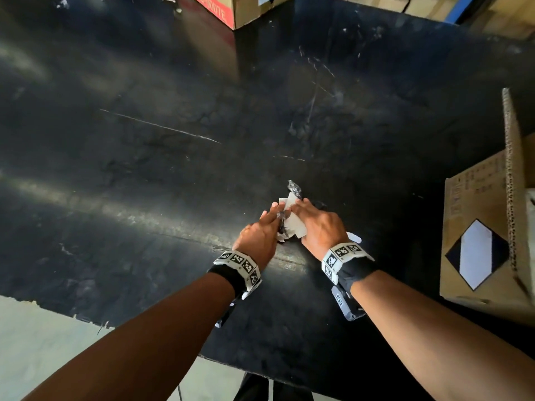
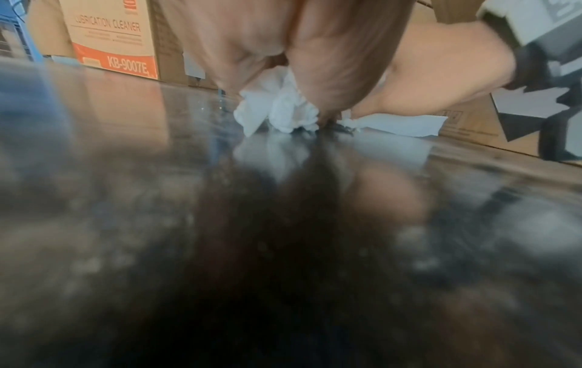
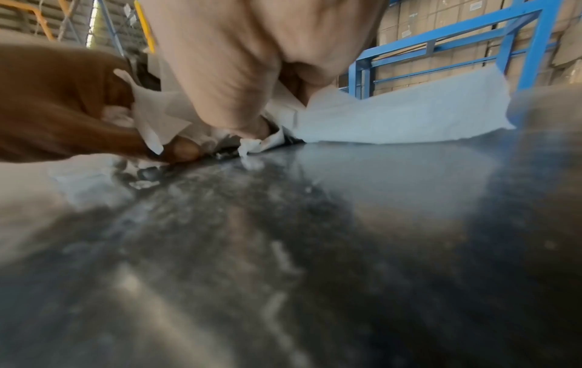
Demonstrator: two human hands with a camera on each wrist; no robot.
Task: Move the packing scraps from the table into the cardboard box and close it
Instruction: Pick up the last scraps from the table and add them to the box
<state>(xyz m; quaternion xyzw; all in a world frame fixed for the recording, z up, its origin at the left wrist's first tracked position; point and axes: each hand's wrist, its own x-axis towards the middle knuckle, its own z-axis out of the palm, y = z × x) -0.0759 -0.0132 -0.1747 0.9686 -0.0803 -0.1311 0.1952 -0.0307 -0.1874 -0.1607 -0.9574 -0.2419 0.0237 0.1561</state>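
The scraps [image 1: 292,221], crumpled white paper mixed with a dark crinkled bit, are lying in a small heap on the black bench [image 1: 144,169], a little below and right of centre in the head view. Both hands are pressing in on the heap from either side. The left hand [image 1: 259,234] is coming at it from the left, its grip curling around the white paper, fingertips down at the bench. The right hand [image 1: 320,224] is covering the heap's right side, its grip likewise clamping on paper; in the right wrist view a fingertip [image 3: 252,129] is pushing into the wad, and a flat white sheet [image 3: 406,117] is sticking out to the right of it. Each wrist is wearing a black band with black-and-white marker squares.

The box [image 1: 483,233] is standing at the right edge of the frame, well apart from the heap, one flap [image 1: 514,169] up, a black-and-white diamond label on its side. At the top of the frame another carton [image 1: 228,8] with red print is sitting at the bench's far edge. In the right wrist view a blue rack [image 3: 440,42] is standing in front of stacked cartons.
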